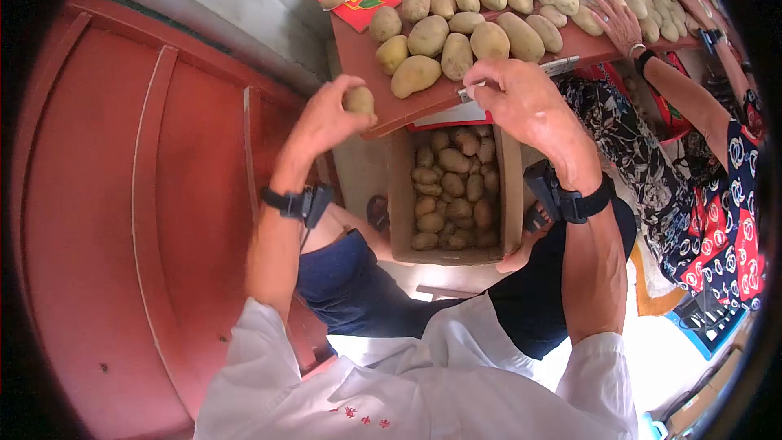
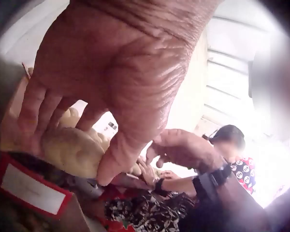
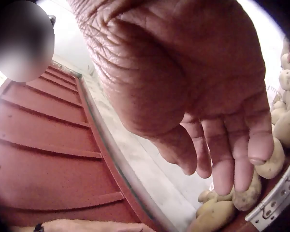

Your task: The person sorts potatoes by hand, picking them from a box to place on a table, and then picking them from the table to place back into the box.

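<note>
My left hand [image 1: 326,118] pinches a potato [image 1: 359,101] between thumb and fingers, off the left corner of the red table [image 1: 358,53]. In the left wrist view that potato [image 2: 75,152] is pale and oval, partly covered by the fingers. Over the table's front edge hovers my right hand [image 1: 525,102], its fingers loosely bent and nothing in its grasp. The right wrist view shows its palm and fingers [image 3: 222,164] in front of potatoes on the table [image 3: 215,215]. Several large potatoes [image 1: 428,36] lie between the two hands on the tabletop.
A cardboard box [image 1: 511,187] holding many potatoes [image 1: 453,160] stands below the table edge, between the person's legs. At right, another person's hand [image 1: 617,24] rests among more potatoes. A red door [image 1: 106,195] borders the left side. A red packet [image 1: 358,12] lies at the table's left.
</note>
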Action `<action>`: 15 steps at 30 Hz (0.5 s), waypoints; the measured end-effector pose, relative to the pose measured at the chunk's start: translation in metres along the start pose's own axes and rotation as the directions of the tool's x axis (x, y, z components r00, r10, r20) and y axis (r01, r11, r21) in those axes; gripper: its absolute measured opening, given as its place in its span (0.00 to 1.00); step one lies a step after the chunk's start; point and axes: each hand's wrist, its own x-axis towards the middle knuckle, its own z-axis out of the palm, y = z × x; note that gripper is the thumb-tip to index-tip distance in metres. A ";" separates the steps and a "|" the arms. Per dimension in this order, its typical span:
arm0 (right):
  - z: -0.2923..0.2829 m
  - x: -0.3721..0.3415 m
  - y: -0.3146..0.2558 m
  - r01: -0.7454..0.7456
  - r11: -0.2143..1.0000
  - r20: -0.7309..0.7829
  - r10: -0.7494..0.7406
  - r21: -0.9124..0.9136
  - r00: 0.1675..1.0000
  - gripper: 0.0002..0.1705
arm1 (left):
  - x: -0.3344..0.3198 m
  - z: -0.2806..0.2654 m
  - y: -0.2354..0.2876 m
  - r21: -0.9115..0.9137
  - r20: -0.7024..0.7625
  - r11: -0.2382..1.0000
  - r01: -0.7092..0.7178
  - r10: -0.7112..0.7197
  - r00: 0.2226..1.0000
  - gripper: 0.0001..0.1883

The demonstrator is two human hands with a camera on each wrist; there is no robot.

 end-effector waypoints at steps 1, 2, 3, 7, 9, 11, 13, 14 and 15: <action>0.000 0.000 -0.001 -0.002 1.000 0.014 0.002 -0.002 1.000 0.12 | 0.016 -0.003 -0.010 -0.019 -0.016 0.999 0.034 -0.034 0.999 0.37; 0.000 0.000 -0.002 0.002 1.000 0.014 -0.002 -0.006 1.000 0.12 | 0.028 -0.007 -0.015 -0.022 -0.020 0.999 0.033 -0.033 0.999 0.37; 0.001 0.000 -0.003 -0.004 1.000 0.021 0.005 -0.022 1.000 0.12 | 0.040 -0.010 -0.018 0.030 -0.049 0.998 0.051 -0.050 0.998 0.36; -0.001 0.000 -0.006 -0.026 0.999 0.058 0.028 -0.043 0.998 0.13 | 0.090 -0.009 -0.041 -0.013 -0.206 1.000 0.002 -0.004 0.978 0.39; -0.003 0.000 -0.008 -0.025 0.998 0.060 0.028 -0.058 0.998 0.13 | 0.104 0.001 -0.052 -0.039 -0.231 0.998 -0.047 0.037 0.972 0.40; -0.002 0.000 -0.007 -0.020 0.997 0.063 0.024 -0.070 0.998 0.13 | 0.110 0.013 -0.060 -0.170 -0.126 0.984 -0.050 0.029 0.992 0.42; -0.001 -0.001 -0.003 0.033 0.998 0.036 -0.032 -0.045 0.999 0.12 | 0.113 0.018 -0.066 -0.165 -0.131 0.986 -0.022 0.000 0.991 0.43; -0.001 -0.001 -0.003 0.026 0.999 0.037 -0.025 -0.044 0.999 0.12 | 0.113 0.021 -0.065 -0.159 -0.134 0.987 0.011 -0.033 0.990 0.44; -0.001 -0.001 -0.004 0.040 0.998 0.035 -0.038 -0.044 0.999 0.12 | 0.111 0.024 -0.066 -0.161 -0.128 0.987 0.016 -0.037 0.991 0.44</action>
